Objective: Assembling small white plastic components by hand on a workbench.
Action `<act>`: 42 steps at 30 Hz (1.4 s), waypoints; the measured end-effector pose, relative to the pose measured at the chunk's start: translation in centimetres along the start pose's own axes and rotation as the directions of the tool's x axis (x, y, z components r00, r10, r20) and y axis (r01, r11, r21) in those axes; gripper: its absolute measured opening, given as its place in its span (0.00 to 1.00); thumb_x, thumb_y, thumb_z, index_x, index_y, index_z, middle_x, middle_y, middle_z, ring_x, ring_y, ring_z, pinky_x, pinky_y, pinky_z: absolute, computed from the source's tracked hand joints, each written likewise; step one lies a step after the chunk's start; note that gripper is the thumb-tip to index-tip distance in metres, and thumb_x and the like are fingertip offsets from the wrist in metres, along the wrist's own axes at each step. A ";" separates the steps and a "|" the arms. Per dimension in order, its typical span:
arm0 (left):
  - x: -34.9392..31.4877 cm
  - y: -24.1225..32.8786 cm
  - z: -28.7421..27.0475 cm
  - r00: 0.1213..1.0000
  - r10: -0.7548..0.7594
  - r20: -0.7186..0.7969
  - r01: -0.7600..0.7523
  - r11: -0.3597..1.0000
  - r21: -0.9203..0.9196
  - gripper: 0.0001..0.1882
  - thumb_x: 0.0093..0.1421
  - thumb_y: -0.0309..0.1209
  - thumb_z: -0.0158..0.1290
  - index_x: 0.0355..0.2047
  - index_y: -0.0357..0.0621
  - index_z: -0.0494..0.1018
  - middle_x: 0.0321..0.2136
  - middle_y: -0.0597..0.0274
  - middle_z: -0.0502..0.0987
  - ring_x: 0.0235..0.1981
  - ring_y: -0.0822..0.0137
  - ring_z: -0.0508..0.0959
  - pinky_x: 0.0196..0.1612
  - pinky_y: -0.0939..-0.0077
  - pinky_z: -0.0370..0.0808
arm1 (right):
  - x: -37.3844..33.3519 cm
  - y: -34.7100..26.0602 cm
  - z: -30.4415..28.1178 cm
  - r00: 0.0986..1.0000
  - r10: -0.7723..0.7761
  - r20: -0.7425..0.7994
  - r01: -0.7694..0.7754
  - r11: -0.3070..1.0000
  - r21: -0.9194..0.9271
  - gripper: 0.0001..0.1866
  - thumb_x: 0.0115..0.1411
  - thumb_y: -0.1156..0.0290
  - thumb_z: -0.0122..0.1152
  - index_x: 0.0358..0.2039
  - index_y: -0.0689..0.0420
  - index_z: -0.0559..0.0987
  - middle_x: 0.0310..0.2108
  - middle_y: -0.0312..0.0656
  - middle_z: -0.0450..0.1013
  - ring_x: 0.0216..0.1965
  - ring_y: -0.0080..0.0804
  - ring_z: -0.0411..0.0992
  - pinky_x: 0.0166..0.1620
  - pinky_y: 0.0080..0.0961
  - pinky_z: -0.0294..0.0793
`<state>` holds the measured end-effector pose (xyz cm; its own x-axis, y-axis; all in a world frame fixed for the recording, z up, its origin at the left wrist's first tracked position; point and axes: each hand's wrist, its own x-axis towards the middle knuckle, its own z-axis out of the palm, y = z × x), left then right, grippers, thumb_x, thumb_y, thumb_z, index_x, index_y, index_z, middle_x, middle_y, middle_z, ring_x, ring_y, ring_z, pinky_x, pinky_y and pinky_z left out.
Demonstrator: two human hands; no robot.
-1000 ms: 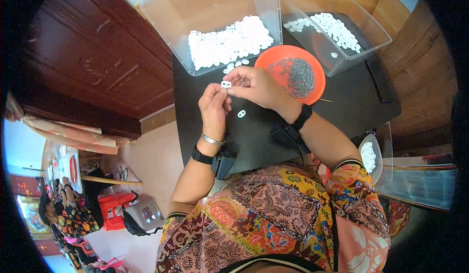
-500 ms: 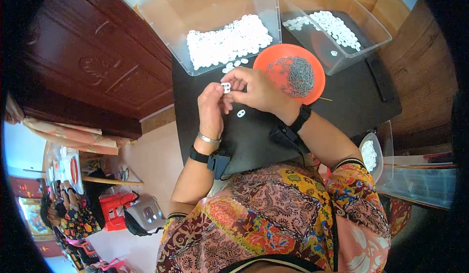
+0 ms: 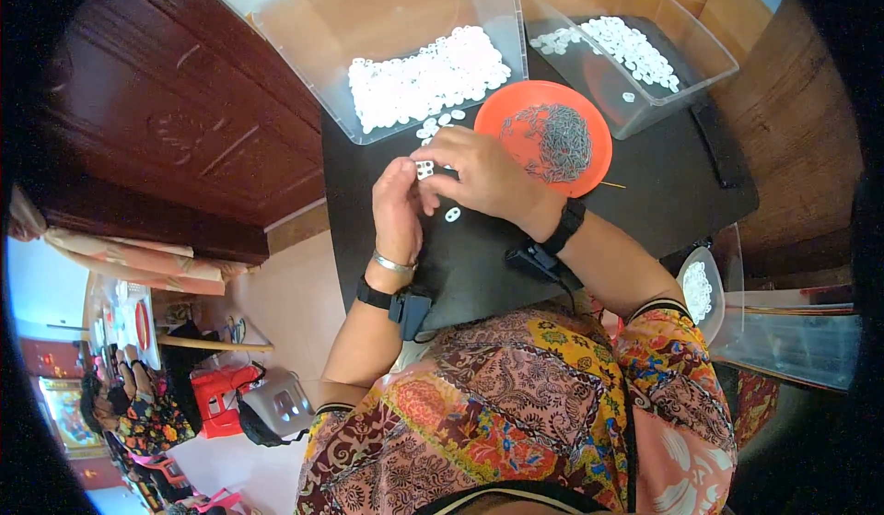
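Note:
Between my two hands are small white oval plastic pieces with dark holes [image 3: 424, 170], apparently two side by side. My left hand [image 3: 397, 209] pinches them between thumb and fingers. From the other side, the curled fingers of my right hand [image 3: 479, 172] press on the same pieces. One loose white two-holed piece [image 3: 452, 214] lies on the black table [image 3: 460, 271] just below my hands. Beside my right hand sits an orange plate [image 3: 494, 112] with a heap of small grey metal pins or screws [image 3: 564, 142]. Some of my fingertips are hidden.
At the back left stands a clear bin [image 3: 318, 82] heaped with white pieces, several spilled in front. Another clear bin [image 3: 686, 100] with fewer pieces is at the back right. A white-filled container [image 3: 697, 292] sits beyond the right edge. Another person [image 3: 138, 404] is at far left.
My right hand's fingers have shifted slightly left and curled more over the white pieces. My left hand keeps its pinch almost unmoved.

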<state>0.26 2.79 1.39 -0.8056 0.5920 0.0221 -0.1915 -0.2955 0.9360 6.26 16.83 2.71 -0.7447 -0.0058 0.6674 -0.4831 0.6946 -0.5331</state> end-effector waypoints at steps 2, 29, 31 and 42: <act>0.2 -0.1 -0.3 1.000 0.014 0.019 -0.014 1.000 0.007 0.12 0.63 0.35 0.41 0.29 0.40 0.69 0.17 0.67 0.69 0.16 0.78 0.67 0.18 0.87 0.60 | 0.1 -0.1 0.0 1.000 -0.006 -0.003 0.006 1.000 0.014 0.14 0.46 0.74 0.62 0.36 0.60 0.77 0.30 0.42 0.73 0.34 0.39 0.71 0.37 0.31 0.71; -0.5 0.5 -0.1 0.987 0.151 0.058 -0.159 0.970 0.183 0.12 0.63 0.34 0.41 0.29 0.40 0.70 0.17 0.68 0.69 0.16 0.80 0.65 0.19 0.87 0.59 | 0.3 -0.8 -0.3 0.996 -0.079 -0.029 0.080 0.997 0.021 0.12 0.48 0.75 0.61 0.35 0.61 0.77 0.30 0.44 0.73 0.34 0.40 0.72 0.37 0.31 0.72; -0.6 0.6 -0.1 0.987 0.151 0.057 -0.160 0.969 0.188 0.12 0.63 0.34 0.41 0.28 0.40 0.70 0.17 0.68 0.69 0.16 0.80 0.65 0.19 0.87 0.59 | 0.3 -0.8 -0.3 0.996 -0.086 -0.026 0.086 0.996 0.018 0.12 0.48 0.75 0.61 0.35 0.61 0.77 0.30 0.44 0.73 0.34 0.40 0.72 0.37 0.31 0.72; -0.5 0.4 0.2 0.993 0.115 0.037 -0.118 0.986 0.118 0.11 0.63 0.34 0.42 0.28 0.42 0.70 0.18 0.69 0.68 0.17 0.81 0.65 0.19 0.87 0.60 | 0.3 -0.9 -0.4 0.999 -0.046 -0.019 0.047 0.997 0.053 0.11 0.47 0.72 0.61 0.33 0.59 0.76 0.27 0.43 0.70 0.32 0.41 0.70 0.37 0.32 0.70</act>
<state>0.69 2.50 1.80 -0.8012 0.5813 0.1421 -0.0273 -0.2727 0.9617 6.68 16.49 3.56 -0.7130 -0.0243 0.7008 -0.5414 0.6543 -0.5281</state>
